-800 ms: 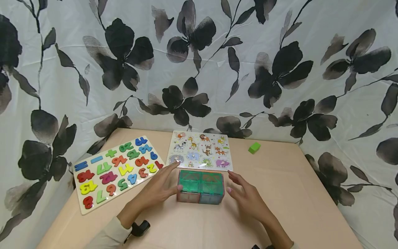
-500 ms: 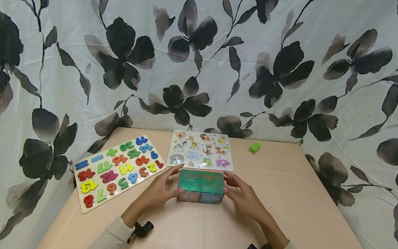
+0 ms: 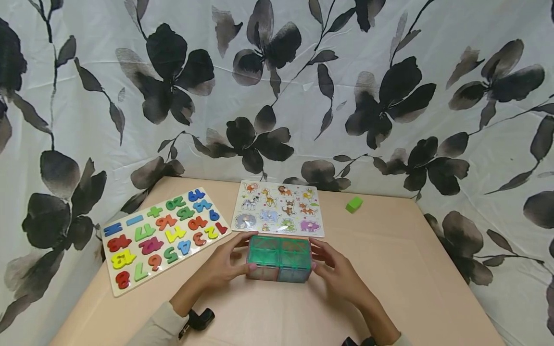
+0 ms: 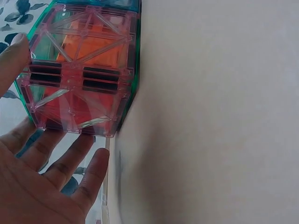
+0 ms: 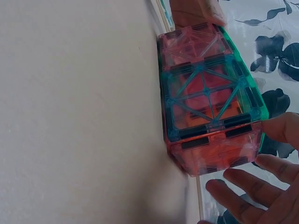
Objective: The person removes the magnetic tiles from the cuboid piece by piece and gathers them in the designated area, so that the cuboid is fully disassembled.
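**Both hands closed in on the magnetic-tile box**

Leftmost on the table: number puzzle board, untouched. Next, left hand, now against the left end of the magnetic-tile box, fingers spread and nearly straight along its pink wall, thumb on the upper edge; a moment ago well apart from it. Box itself unmoved, resting just in front of the animal puzzle board. Then right hand, likewise drawn in, fingers loosely apart at the right end, thumb touching the top corner. Far right, green block, unchanged. Likely meaning: box bracketed, ready for lifting or pulling apart.
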`<state>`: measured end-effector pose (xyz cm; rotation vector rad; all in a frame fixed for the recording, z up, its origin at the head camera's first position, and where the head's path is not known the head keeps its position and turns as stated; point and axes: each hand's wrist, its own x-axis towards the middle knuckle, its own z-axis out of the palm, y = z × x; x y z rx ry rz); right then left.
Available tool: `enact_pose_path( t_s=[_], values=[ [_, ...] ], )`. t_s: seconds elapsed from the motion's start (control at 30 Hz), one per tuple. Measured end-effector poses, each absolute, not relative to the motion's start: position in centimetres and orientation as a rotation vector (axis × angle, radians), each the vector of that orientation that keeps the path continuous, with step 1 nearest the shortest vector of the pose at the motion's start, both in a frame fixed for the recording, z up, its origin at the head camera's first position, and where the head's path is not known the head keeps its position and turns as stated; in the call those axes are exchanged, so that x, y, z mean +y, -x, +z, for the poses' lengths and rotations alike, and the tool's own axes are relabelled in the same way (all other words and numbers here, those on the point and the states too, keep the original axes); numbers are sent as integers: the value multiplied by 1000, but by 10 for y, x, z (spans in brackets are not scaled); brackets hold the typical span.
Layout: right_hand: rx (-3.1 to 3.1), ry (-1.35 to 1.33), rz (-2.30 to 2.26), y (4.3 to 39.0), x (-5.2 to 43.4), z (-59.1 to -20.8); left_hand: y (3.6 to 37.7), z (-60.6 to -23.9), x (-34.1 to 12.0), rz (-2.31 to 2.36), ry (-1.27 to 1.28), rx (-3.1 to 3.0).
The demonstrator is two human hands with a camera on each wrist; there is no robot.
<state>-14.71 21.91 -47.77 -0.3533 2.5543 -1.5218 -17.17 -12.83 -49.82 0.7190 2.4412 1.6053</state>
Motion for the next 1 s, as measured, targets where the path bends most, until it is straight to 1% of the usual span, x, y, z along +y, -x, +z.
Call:
enact_pose_path(
  t_s=[0.53,1.0],
  values=[
    [2563,217,-1631,149,210,-474,175,-497,-130,1571,-697,2441],
    [2588,230,-1621,147,231,-475,174,-496,-130,1559,-688,2459]
  ],
)
